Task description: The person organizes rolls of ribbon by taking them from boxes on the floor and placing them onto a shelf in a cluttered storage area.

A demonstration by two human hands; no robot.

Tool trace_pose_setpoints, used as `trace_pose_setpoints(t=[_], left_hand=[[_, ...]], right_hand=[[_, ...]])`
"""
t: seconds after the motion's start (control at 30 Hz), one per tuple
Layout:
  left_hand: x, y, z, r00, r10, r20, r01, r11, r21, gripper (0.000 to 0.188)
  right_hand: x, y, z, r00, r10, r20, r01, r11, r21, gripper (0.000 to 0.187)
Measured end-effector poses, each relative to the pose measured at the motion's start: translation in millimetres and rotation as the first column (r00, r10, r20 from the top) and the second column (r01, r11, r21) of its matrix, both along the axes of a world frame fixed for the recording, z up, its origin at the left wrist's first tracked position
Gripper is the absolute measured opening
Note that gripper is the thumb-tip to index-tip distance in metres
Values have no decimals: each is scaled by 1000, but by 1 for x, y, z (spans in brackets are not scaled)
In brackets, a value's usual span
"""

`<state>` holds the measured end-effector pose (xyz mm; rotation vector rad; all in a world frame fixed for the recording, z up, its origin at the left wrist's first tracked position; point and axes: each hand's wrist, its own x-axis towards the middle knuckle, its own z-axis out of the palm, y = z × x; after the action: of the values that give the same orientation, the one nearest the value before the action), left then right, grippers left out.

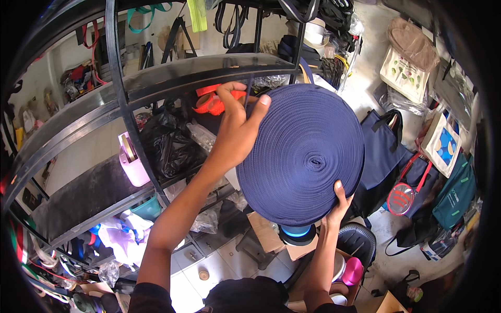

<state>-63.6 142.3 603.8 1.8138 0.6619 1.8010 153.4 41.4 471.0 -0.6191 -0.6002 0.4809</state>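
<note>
A large flat roll of navy webbing (300,151), wound in a tight spiral, is held up in front of me with its round face toward me. My right hand (338,206) grips its lower right rim, thumb on the face and the other fingers mostly hidden behind. At the upper left rim is my left hand (237,125), its thumb over the edge and its index finger bent away from the thumb. A narrow dark strip passes between that thumb and finger; whether it belongs to the roll I cannot tell. Just behind the left fingers lie orange-red rolls of tape or ribbon (211,103).
A black metal shelf rack (119,62) stands close on the left, holding a pink tape dispenser (133,161) and black plastic bags (175,138). Bags, including a navy tote (378,151), hang on the right wall. Below are a cardboard box (266,229) and a pink spool (353,270).
</note>
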Motion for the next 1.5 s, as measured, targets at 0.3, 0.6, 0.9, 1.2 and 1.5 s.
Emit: trace_pose_setpoints(t=[0.3, 0.6, 0.9, 1.2, 1.5], left_hand=[[-23, 11, 22, 998, -55, 10, 55, 998, -9, 28], [-33, 123, 103, 971, -228, 66, 237, 944, -230, 29], [-15, 301, 138, 968, 229, 103, -151, 858, -491, 40], [-33, 327, 135, 969, 227, -94, -238, 775, -585, 28], [-36, 326, 128, 568, 367, -736, -599, 798, -65, 35]], right_hand=[[-8, 26, 32, 990, 122, -66, -120, 992, 26, 64], [21, 136, 141, 864, 503, -10, -503, 863, -45, 46], [48, 301, 217, 819, 573, 12, -559, 803, -208, 55], [64, 420, 216, 867, 491, -86, -493, 870, 3, 49], [53, 423, 210, 984, 161, -75, -172, 969, -179, 54]])
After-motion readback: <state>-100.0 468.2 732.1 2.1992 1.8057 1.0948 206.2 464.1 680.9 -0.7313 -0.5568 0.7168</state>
